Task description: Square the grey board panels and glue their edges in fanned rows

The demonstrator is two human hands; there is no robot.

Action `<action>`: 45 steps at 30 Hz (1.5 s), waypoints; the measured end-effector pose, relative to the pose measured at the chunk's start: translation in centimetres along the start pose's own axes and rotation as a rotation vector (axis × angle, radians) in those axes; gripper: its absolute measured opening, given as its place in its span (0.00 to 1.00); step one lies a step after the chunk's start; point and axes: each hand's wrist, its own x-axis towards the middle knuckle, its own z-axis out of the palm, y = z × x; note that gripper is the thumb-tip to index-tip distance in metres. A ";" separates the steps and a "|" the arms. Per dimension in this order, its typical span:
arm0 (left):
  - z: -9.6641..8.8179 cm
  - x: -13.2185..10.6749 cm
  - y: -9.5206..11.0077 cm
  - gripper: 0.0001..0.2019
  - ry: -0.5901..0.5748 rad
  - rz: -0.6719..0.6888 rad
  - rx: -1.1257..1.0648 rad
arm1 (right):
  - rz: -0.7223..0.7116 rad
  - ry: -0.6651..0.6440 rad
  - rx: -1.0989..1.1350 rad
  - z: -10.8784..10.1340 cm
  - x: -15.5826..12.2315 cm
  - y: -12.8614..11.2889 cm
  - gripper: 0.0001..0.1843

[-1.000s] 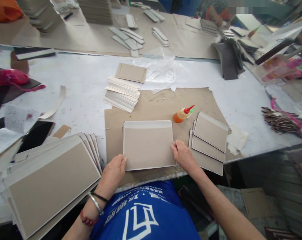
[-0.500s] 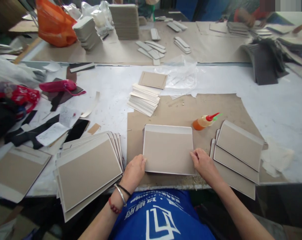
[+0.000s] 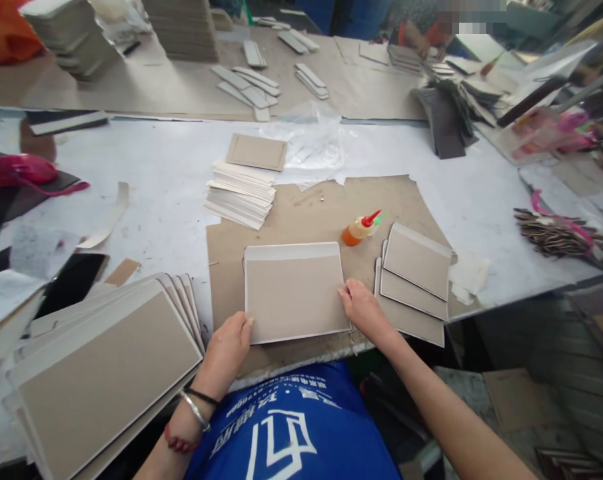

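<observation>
A flat beige board panel (image 3: pixel 295 293) with a pale strip along its far edge lies before me, with a dark edge of another piece showing beneath its left side. My left hand (image 3: pixel 230 343) pinches its lower left edge, thumb on top. At the right edge my right hand (image 3: pixel 364 305) grips it with closed fingers. To the right, a fanned pile of similar panels (image 3: pixel 416 263) lies close to my right forearm. A larger stack of panels (image 3: pixel 106 373) lies left of my left hand. Beyond the panel stands a small bottle (image 3: pixel 356 231) of orange liquid with a red nozzle.
Under the work lies a brown paper sheet (image 3: pixel 301 213). Behind are a stack of pale strips (image 3: pixel 241 193), a small beige board (image 3: pixel 257 152) and clear plastic (image 3: pixel 311 143). A phone (image 3: pixel 74 283) lies left. A co-worker's hands (image 3: pixel 421 43) are across the table.
My view has swung to the right, so things appear shifted left and more of the table's right side shows. Both hands keep hold of the panel.
</observation>
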 end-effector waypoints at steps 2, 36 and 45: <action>-0.1 0.0 0.0 0.11 0.001 -0.002 -0.003 | 0.020 -0.007 -0.001 -0.2 -0.1 -0.3 0.06; -1.1 -0.3 0.8 0.11 0.001 -0.021 0.023 | 0.012 -0.012 -0.006 -0.1 0.0 0.1 0.07; -0.6 -0.8 0.9 0.09 0.122 0.021 0.208 | 0.074 -0.071 -0.011 -1.2 0.0 -1.0 0.06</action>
